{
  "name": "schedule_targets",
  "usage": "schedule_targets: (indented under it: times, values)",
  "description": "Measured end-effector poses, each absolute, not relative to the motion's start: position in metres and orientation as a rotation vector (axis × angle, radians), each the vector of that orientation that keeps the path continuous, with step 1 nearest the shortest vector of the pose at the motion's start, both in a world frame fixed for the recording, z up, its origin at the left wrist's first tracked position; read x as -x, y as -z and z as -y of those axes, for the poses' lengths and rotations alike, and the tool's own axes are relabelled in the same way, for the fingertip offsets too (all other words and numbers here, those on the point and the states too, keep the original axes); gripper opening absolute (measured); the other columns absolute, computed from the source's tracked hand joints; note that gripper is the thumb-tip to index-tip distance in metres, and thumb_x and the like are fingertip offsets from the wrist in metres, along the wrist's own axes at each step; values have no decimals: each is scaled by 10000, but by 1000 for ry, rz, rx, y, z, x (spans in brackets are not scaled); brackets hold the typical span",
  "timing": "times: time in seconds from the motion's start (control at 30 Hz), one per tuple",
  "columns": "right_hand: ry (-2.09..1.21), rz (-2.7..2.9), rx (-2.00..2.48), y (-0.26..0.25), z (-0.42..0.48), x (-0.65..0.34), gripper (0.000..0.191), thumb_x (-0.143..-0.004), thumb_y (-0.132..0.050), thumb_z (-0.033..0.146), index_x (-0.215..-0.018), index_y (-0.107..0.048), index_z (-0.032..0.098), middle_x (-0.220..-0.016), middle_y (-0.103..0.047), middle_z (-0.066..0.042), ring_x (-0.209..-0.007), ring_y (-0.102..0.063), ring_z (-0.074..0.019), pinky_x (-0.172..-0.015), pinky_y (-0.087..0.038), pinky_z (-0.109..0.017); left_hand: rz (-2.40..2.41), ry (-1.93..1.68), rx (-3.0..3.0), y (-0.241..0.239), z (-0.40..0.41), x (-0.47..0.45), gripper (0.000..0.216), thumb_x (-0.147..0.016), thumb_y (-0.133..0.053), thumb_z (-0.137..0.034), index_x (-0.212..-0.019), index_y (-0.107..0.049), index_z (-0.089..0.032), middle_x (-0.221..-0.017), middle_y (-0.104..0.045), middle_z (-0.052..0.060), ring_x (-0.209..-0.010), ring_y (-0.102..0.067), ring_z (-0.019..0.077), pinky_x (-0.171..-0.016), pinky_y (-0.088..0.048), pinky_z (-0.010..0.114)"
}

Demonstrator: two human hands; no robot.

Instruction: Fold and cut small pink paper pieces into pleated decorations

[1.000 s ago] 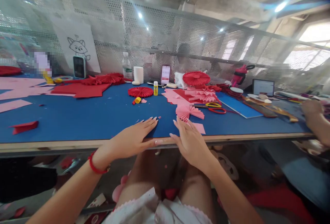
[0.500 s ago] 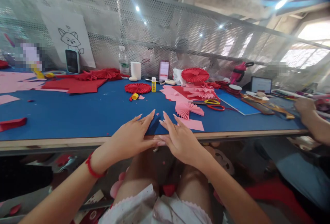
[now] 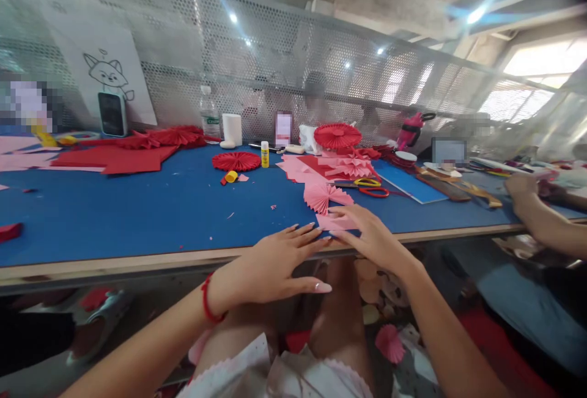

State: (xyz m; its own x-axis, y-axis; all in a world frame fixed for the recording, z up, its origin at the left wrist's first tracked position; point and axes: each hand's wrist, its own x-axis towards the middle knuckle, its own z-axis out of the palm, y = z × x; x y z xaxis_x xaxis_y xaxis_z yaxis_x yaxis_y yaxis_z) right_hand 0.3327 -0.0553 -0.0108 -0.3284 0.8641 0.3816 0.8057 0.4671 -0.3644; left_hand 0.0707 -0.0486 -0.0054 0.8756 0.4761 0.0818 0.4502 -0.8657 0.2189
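Note:
My left hand (image 3: 273, 266) is at the table's front edge, fingers stretched out and thumb apart, holding nothing. Over a small flat pink paper (image 3: 331, 222) reaches my right hand (image 3: 378, 242), its fingers apart; I cannot tell whether they touch the sheet. Right behind that sheet lies a pleated pink paper fan (image 3: 320, 197). Scissors (image 3: 369, 187) with red and yellow handles rest beyond my right hand. Farther back are a glue stick (image 3: 265, 155), its yellow cap (image 3: 232, 176) and a round red pleated paper rosette (image 3: 236, 161).
Red paper sheets (image 3: 114, 159) lie at the left. A water bottle (image 3: 209, 114), a white roll (image 3: 232, 129) and a phone (image 3: 283, 129) stand along the perforated screen. A blue sheet (image 3: 413, 183) is on the right, near another person's arm (image 3: 536, 208).
Both hands have moved right from their fingertips-together pose. My right hand is now over the small pink paper, with my left hand lower at the table edge. The view has shifted slightly right.

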Motion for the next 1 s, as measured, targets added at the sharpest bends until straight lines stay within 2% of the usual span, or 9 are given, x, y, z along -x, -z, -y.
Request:
schedule_targets:
  times: [0.13, 0.33, 0.43, 0.53, 0.6, 0.67, 0.73, 0.9, 1.0]
  values:
    - [-182, 2129, 1498, 10, 40, -363, 385, -871, -694, 371, -1206, -658, 185, -1244, -656, -140, -1214, -591, -325, -1093, -435, -530, -681, -187, -2866, 3, 32, -71, 762, -1017, -315, -646, -1589, -322, -142, -1650, -309, 104, -1552, -269, 251, -1288, -191, 412]
    - [-414, 2149, 1572, 3, 11, -383, 579, -711, -812, 409, -1217, -644, 183, -1262, -599, -140, -1181, -588, -300, -1060, -468, -479, -1050, -45, -2909, 2, -6, 6, 674, -1042, -298, -599, -1614, -250, -245, -1675, -248, 72, -1566, -223, 297, -1266, -162, 531]
    - [-508, 2167, 1552, -4, 2, -388, 555, -679, -818, 441, -1145, -656, 188, -1220, -605, -130, -1177, -577, -300, -1060, -452, -472, -1131, -143, -3033, -1, -26, 36, 658, -1023, -314, -627, -1535, -457, -238, -1619, -406, 95, -1547, -281, 317, -1265, -156, 541]
    - [-619, 2207, 1495, -10, 0, -387, 391, -705, -789, 453, -970, -685, 184, -1053, -637, -87, -1039, -609, -263, -976, -479, -423, -1280, -296, -3033, -9, -27, 29, 719, -1036, -240, -611, -1517, -479, -134, -1632, -346, 196, -1566, -182, 383, -1241, -45, 654]
    - [-698, 2221, 1461, -12, 0, -384, 318, -723, -775, 453, -842, -680, 174, -952, -634, -66, -918, -609, -230, -878, -494, -385, -1126, -247, -3052, -15, -15, 5, 672, -1032, -267, -621, -1581, -365, -248, -1664, -316, 82, -1575, -199, 273, -1287, -99, 505]
    - [-778, 2205, 1439, -12, -1, -379, 312, -719, -777, 448, -768, -649, 167, -866, -623, -44, -818, -591, -198, -774, -492, -345, -645, -13, -2965, -19, -1, -21, 665, -1041, -319, -572, -1627, -200, -279, -1700, -197, 37, -1581, -157, 218, -1291, -140, 397]
    - [-844, 2151, 1426, -8, -1, -376, 325, -712, -778, 435, -804, -620, 166, -836, -615, -27, -765, -574, -172, -709, -482, -312, -438, 54, -2894, -19, 3, -35, 643, -1053, -317, -536, -1627, -158, -295, -1703, -163, 23, -1582, -148, 215, -1296, -107, 402]
    - [-902, 2009, 1421, -5, 1, -376, 540, -695, -802, 373, -1131, -564, 160, -729, -521, 63, -627, -478, -114, -607, -401, -251, -798, 2, -2806, -9, -41, 2, 620, -1050, -361, -524, -1610, -193, -321, -1686, -238, 14, -1579, -157, 230, -1292, -100, 449]
    - [-895, 1986, 1376, -16, 1, -369, 455, -713, -820, 399, -1045, -615, 165, -682, -470, 73, -607, -423, -104, -588, -351, -245, -1067, -102, -2909, -8, -71, 25, 656, -1022, -382, -572, -1575, -367, -220, -1676, -271, 90, -1578, -174, 299, -1280, -97, 512]
